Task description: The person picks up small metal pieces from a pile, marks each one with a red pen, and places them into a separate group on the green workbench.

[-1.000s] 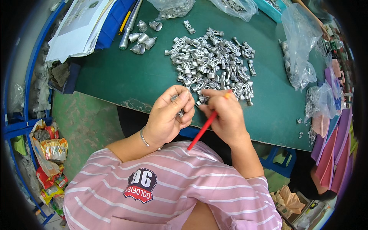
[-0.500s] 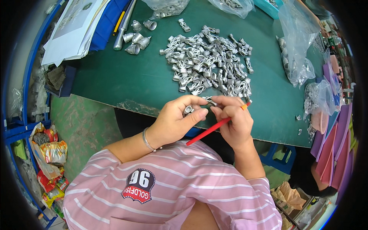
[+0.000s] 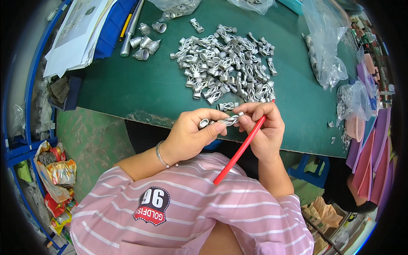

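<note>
Both hands meet over the near table edge: left hand pinches a small metal fitting, right hand grips its other end plus a red rod. Looks rigid, light, slick (ribbed middle grips best). Pile of fittings at twelve o'clock, plastic bag at two.

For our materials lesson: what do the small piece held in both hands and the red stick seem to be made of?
Small piece: probably cast metal, dull silver-grey with faint glints, like the pile on the table.
Red stick, in the right hand: likely plastic, with a smooth, uniform, slightly glossy colour; possibly painted wood.
</note>
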`<state>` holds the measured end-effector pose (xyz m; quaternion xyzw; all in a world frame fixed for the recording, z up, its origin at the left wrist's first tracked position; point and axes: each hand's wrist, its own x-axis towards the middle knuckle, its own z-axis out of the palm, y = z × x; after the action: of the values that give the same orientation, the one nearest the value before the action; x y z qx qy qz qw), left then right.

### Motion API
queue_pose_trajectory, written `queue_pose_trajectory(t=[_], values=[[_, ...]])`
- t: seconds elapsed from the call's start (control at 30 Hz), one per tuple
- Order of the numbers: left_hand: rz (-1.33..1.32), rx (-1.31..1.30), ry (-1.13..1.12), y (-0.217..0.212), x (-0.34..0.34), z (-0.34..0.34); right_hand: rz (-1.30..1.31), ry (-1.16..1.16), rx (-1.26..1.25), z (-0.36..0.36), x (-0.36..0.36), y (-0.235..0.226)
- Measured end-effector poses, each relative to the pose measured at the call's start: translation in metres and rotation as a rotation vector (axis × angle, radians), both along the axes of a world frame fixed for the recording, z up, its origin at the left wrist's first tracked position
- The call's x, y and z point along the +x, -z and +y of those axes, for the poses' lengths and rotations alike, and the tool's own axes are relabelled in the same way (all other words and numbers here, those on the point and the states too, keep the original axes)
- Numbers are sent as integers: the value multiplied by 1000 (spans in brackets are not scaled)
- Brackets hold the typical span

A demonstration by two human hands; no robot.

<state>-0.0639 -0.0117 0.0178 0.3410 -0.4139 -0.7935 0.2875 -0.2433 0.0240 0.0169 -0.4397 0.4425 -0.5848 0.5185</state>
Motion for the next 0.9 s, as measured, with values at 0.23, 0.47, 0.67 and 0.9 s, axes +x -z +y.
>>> queue_pose_trajectory(t=[0.23,0.47,0.67,0.9], values=[[-115,-505,-121,-2,-1,3,-62,-97,-129,5,-2,15],[-102,-395,-135,2,-1,1,214,105,-311,8,2,13],[186,223,-16,6,-4,1,238,131,-462,6,9,6],[300,562,8,-9,0,0,503,81,-568,0,0,-2]])
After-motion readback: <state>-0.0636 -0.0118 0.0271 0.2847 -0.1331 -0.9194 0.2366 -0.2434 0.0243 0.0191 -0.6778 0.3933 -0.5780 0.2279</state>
